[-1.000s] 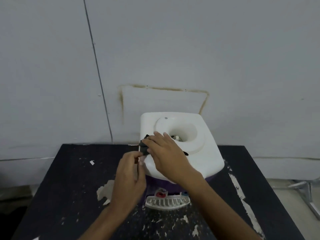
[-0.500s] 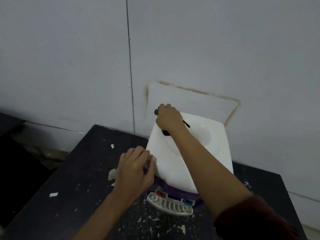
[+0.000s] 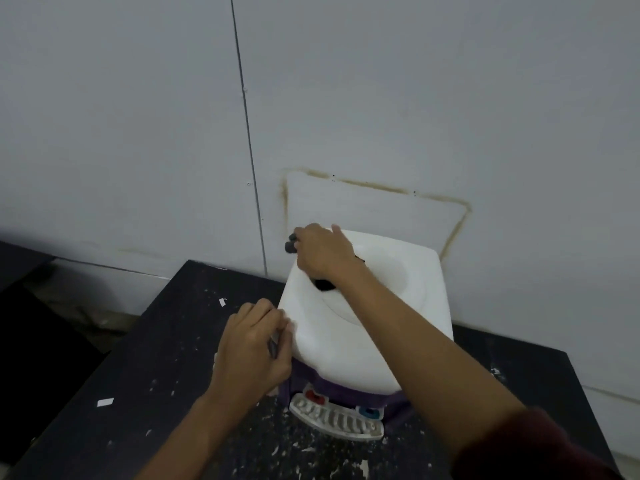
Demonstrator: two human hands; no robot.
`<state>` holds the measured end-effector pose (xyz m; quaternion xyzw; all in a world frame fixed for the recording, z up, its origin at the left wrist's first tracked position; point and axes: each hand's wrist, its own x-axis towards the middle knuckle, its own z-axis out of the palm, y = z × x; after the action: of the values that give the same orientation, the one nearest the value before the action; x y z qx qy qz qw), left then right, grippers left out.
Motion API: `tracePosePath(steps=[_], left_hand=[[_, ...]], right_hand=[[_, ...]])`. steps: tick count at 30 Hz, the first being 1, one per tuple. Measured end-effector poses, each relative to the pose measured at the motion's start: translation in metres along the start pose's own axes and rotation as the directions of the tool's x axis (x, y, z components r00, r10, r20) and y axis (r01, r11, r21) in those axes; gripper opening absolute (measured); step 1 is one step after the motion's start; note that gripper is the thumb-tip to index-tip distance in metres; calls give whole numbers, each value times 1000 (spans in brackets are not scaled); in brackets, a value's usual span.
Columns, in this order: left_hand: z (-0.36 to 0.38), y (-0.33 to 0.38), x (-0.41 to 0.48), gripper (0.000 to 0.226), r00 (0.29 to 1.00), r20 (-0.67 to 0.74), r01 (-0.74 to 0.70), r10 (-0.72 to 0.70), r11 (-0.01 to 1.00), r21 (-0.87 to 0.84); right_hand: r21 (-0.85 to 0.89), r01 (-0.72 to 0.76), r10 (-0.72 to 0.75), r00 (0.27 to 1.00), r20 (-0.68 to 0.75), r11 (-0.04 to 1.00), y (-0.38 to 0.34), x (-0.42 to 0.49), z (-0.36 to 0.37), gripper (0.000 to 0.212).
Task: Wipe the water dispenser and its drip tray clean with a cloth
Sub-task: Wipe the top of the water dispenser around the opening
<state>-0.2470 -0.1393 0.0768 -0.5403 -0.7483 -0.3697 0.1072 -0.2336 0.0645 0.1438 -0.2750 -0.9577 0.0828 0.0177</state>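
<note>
A person's right hand (image 3: 322,254) presses a dark cloth (image 3: 323,285) on the far left corner of a white water dispenser (image 3: 346,348), next to the wall (image 3: 138,133). The grip is closed, with the fingers bunched round the cloth, and dark folds show beyond the knuckles and under the heel of the hand. The left hand (image 3: 252,344) steadies the machine, its fingers curled over the near left edge of the top.

The dispenser stands at the back of a dark, paint-flecked surface (image 3: 156,358). Its back is to the wall and its front faces the person. From the grip, the rest of the top lies toward the person and to the right, across the round well (image 3: 398,275).

The drip tray (image 3: 336,419) sits at the foot of the front, below the red tap (image 3: 315,396) and the blue tap (image 3: 369,412). Its long axis runs left to right across the face. The tray lies well below and nearer than the cloth, and closer to the left hand. Reaching it would likely mean drawing the cloth back over the top and down the front.
</note>
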Motion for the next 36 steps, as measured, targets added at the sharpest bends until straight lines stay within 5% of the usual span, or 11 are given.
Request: tracePosePath(steps=[5, 11, 17, 21, 27, 30, 36], left_hand=[[-10, 0, 14, 22, 991, 134, -14, 10, 1000, 24], [-21, -7, 35, 20, 945, 327, 31, -30, 1000, 0], [-11, 22, 49, 13, 927, 342, 207, -154, 970, -123], [5, 56, 48, 8, 934, 340, 170, -110, 974, -151], [38, 109, 39, 24, 981, 192, 39, -37, 999, -4], [56, 129, 30, 5, 993, 104, 38, -52, 991, 130], [64, 144, 27, 11, 995, 69, 49, -78, 933, 356]], right_hand=[[248, -225, 227, 974, 20, 942, 48, 13, -18, 29], [459, -251, 331, 938, -100, 852, 94, -24, -21, 26], [651, -263, 410, 909, -80, 712, 130, -52, -25, 33], [684, -206, 351, 933, -78, 700, 144, -59, -28, 33], [524, -101, 164, 983, -76, 845, 179, -91, -23, 43], [562, 20, 89, 982, -166, 827, 190, -115, -12, 42], [626, 228, -40, 953, -299, 746, 201, -164, 17, 42]])
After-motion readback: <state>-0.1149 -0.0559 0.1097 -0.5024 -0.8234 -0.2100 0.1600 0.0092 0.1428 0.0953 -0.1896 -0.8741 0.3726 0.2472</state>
